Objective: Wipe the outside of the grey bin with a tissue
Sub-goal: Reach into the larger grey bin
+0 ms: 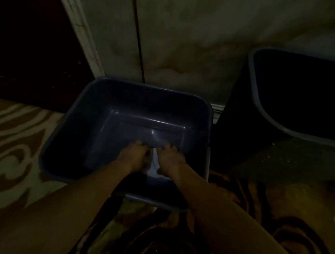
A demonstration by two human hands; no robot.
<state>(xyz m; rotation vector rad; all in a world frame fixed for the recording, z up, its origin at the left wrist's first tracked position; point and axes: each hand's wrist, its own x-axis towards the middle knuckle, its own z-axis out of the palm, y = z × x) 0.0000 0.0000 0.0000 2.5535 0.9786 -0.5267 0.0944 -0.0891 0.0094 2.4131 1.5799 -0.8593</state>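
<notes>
Dim shot. Grey-blue rectangular plastic bin [95, 121] sits open-top on the patterned carpet [9, 135], far edge against the pale wall [188, 39]. A second, darker bin with a grey rim [253, 89] stands just beside it on the right

Both arms reach over the near rim into the bin. Left hand [135, 156] and right hand [169, 159] are side by side, low on the inside of the near wall, with a pale white tissue [153, 165] between and under them. Fingers of both look curled down onto it; too dark to tell whether they pinch the tissue or just press it flat

Judged step: tissue is being gathered or spread inside the bin, outside not yet being wiped

Next move calls for: get a firm bunch of tissue in one hand, bring it out over the rim, steady the bin with the other hand, then rub down an outer wall. Bin looks light, so it may slide on the carpet if not held
</notes>
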